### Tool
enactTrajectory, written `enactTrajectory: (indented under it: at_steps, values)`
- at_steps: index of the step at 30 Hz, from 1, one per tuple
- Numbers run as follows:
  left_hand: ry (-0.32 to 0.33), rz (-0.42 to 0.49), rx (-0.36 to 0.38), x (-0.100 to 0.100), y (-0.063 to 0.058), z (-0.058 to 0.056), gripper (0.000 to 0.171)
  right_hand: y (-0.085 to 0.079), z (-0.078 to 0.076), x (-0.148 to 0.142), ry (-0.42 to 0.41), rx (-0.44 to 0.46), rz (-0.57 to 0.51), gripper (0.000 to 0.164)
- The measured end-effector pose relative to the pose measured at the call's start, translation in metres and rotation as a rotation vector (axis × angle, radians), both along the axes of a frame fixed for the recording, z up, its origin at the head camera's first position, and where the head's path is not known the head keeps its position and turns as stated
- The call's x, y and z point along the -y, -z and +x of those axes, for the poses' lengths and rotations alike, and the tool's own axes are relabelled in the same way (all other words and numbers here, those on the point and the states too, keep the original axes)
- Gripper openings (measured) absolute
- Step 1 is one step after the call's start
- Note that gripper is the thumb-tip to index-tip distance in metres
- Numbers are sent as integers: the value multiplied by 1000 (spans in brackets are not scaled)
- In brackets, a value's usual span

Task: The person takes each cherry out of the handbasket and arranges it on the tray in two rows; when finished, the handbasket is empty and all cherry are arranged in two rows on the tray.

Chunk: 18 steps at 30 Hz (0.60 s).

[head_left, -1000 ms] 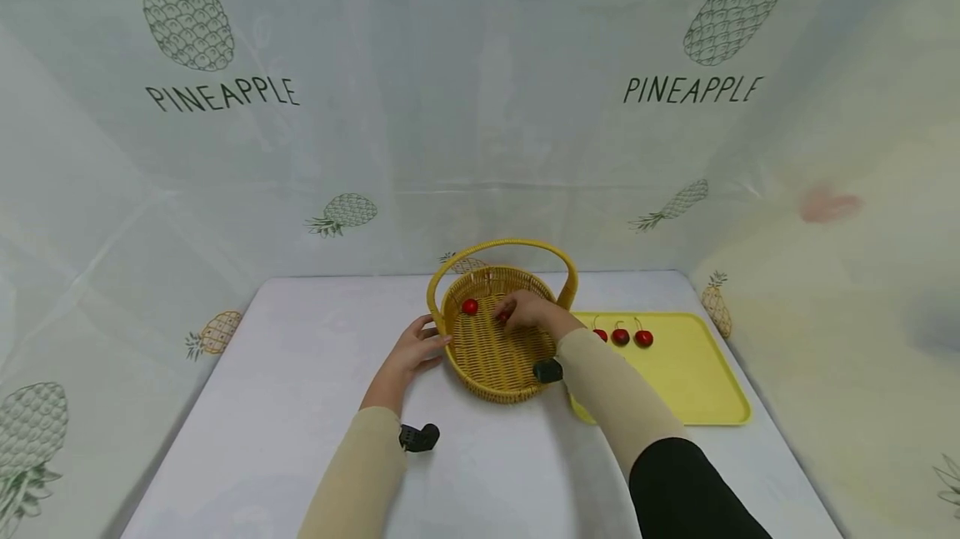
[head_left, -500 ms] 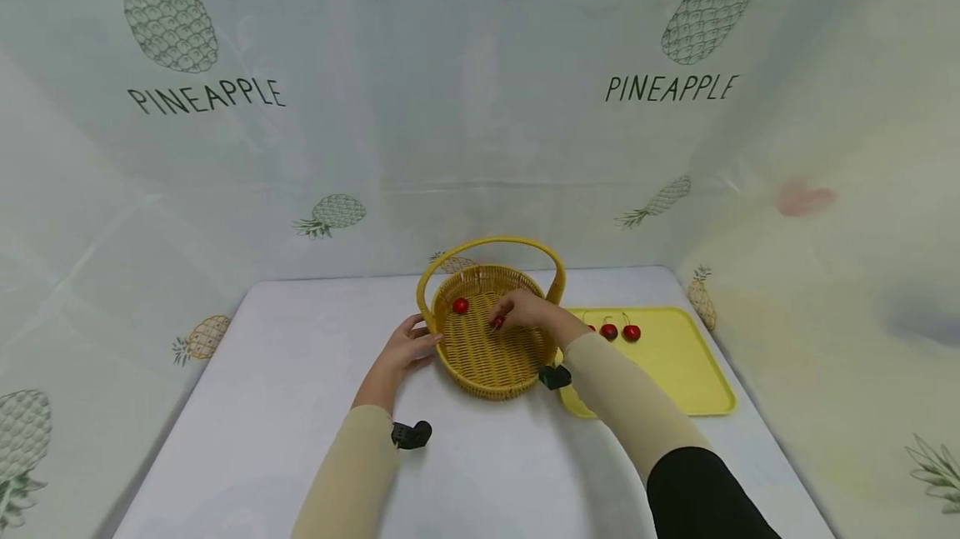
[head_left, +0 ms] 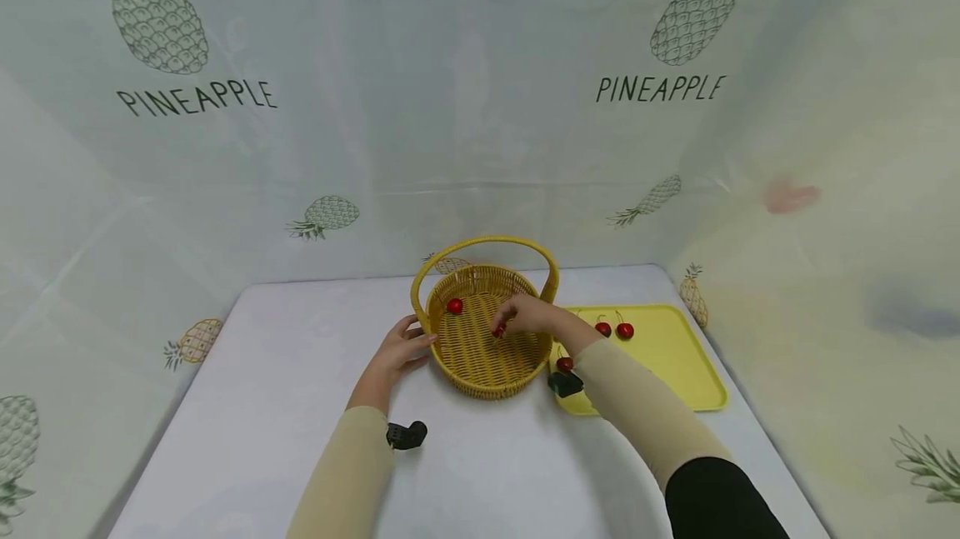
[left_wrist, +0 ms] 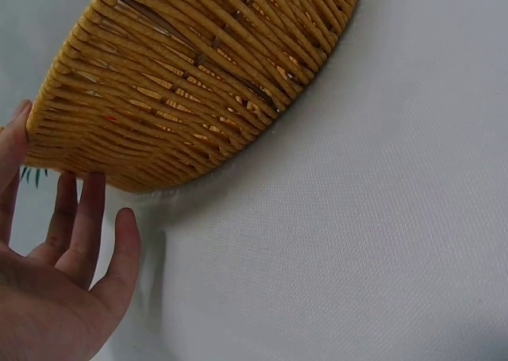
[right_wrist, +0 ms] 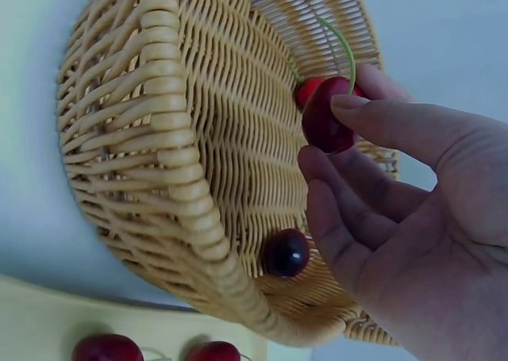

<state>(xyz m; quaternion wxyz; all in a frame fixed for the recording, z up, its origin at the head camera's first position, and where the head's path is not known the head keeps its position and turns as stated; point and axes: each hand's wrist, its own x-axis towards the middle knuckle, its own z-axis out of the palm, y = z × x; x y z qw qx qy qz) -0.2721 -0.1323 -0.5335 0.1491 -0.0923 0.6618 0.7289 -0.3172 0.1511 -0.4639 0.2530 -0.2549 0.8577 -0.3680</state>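
A yellow wicker basket [head_left: 491, 368] with a tall arched handle stands at the middle of the table. My left hand [head_left: 400, 349] is at its left side; the fingers, nearly straight, touch the rim and outer wall [left_wrist: 182, 99]. Over the basket's inside, my right hand [head_left: 528, 316] pinches a dark red cherry [right_wrist: 327, 115] with a green stem between thumb and fingers. Behind it in the right wrist view, a brighter red cherry [right_wrist: 308, 91] lies in the basket. Another dark cherry [right_wrist: 286, 252] sits lower in the basket, hidden by my hand in the head view.
Right of the basket lies a yellow tray [head_left: 675, 364]. Red cherries [head_left: 625, 331] with stems lie on it, one [head_left: 565, 364] beside my right wrist; my forearm covers part of the tray. A cloth printed with pineapples [head_left: 480, 131] hangs behind the white table [head_left: 480, 472].
The head view has shifted, so everything slides slightly left. My right wrist has moved a little rightward relative to the basket, uncovering a cherry on the tray. The pinched cherry stays in my fingers.
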Motion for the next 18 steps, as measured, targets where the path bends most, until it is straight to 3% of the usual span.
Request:
enactTrajectory:
  at_steps: [11, 18]
  values:
    - [-8, -16, -5, 0, 1, 0, 61, -16, 19, -14, 22, -33, 38, 31]
    - [0, -10, -8, -1, 1, 0, 61, -24, 27, -27, 34, -9, 93, 40]
